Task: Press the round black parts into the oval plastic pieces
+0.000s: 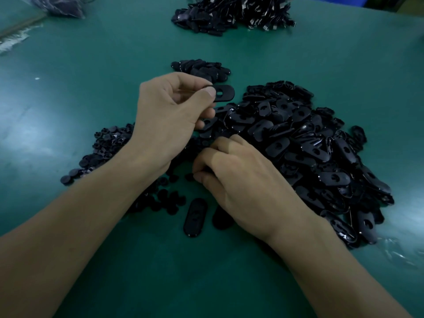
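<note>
My left hand (169, 115) pinches a black oval plastic piece (226, 92) by one end, thumb on top, held above the table with its keyhole slot showing. My right hand (236, 180) lies lower, fingers curled over the scattered round black parts (171, 200); whether it holds one is hidden under the fingers. A big heap of oval pieces (309, 143) spreads to the right. More round parts (103, 145) lie behind my left wrist. One oval piece (195, 218) lies alone near my right wrist.
A small pile of black pieces (202, 68) sits beyond my left hand on the green table (91, 76). A larger pile of black parts with metal ends (234, 14) lies at the far edge. A plastic bag (59, 5) is at the far left.
</note>
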